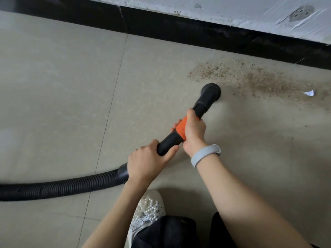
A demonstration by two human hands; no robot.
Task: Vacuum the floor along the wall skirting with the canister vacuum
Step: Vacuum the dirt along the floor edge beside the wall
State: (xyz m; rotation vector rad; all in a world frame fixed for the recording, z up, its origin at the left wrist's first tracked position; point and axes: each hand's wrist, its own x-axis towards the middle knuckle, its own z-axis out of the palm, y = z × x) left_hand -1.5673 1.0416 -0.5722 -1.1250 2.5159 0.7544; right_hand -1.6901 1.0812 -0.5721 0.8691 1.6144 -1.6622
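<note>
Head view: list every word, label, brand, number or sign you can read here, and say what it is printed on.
None can be read.
Black vacuum wand with orange collar: no print visible.
Grey wristband on the right wrist: blank from this angle.
Small white paper scrap on the beige tiled floor: too small to tell if printed.
White wall above the black skirting: only scuffs, no lettering.

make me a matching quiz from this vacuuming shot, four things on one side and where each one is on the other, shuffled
Things:
1. round black vacuum nozzle
2. white scrap of paper
3. grey wristband
4. ribbed black hose

Places:
A. on the right wrist
B. trailing off to the left edge
C. in the sandy debris at far right
D. on the beige floor tile at the debris edge

Pairs: 1-D, 2-C, 3-A, 4-B
</note>
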